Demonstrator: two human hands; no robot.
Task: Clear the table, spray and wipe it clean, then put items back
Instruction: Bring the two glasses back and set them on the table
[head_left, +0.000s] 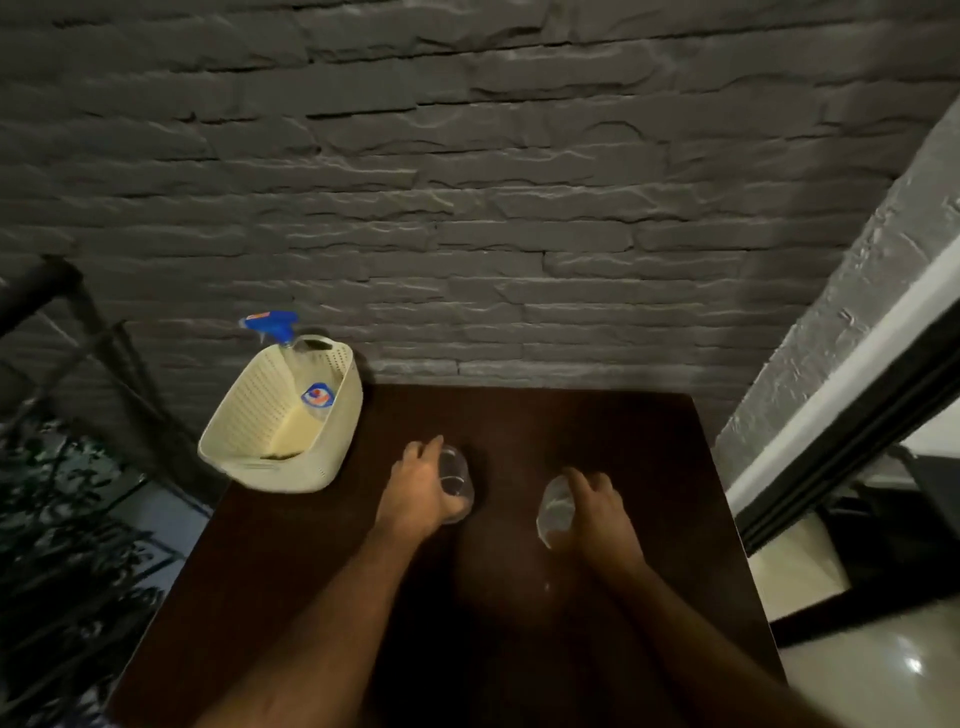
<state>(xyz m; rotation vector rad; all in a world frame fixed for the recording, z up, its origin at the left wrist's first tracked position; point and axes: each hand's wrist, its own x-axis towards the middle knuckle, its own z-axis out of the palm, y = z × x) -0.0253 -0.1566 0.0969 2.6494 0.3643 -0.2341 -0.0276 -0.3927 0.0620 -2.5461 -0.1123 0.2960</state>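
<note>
A dark brown table (597, 426) fills the lower middle of the head view. My left hand (418, 488) grips a clear glass (457, 480) near the table's centre. To its right, my right hand (592, 506) is wrapped around a second clear glass (555, 512). Whether either glass rests on the tabletop or is lifted is unclear. At the table's far left corner a cream perforated basket (244, 431) overhangs the edge. A spray bottle (311, 387) with a blue trigger head leans inside it, and a dark flat item lies at the basket's bottom.
A dark grey stone wall (467, 208) stands directly behind the table. To the left are a black metal railing (78, 332) and foliage below. To the right are a wall corner with a white and black frame (852, 431) and a glossy pale floor (883, 670).
</note>
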